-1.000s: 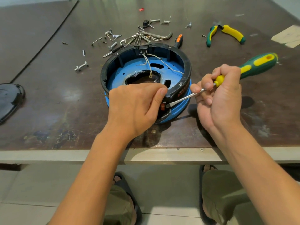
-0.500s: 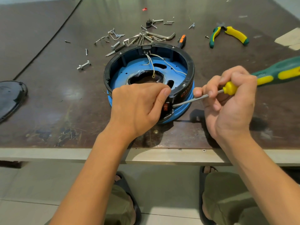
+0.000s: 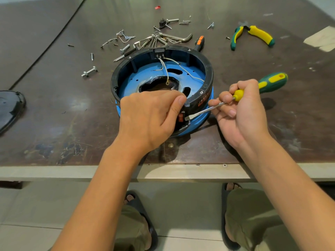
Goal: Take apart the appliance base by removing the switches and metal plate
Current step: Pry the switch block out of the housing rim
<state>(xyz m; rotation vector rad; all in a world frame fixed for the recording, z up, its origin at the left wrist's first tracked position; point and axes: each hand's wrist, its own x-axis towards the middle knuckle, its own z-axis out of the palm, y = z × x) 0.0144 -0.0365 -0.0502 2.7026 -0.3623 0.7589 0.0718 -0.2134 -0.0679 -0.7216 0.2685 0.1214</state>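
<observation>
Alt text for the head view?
A person's left hand grips a round blue-and-black appliance base on a table while the right hand holds a screwdriver, its flat tip beside the orange switch. Loose screws and pliers lie beyond.

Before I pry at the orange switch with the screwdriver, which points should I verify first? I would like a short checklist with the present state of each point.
1. Base steadied: the left hand grips the near rim of the appliance base. Ok.
2. Tool secure: the right hand grips the screwdriver at shaft and handle. Ok.
3. Tip seated: the blade tip lies beside the orange switch; whether it sits under the switch's edge, cannot tell.
4. Left hand out of the blade's line: its thumb rests close by the tip. Probably not ok.
5. Switch's inner catches released: hidden by the left hand. Cannot tell.
</observation>
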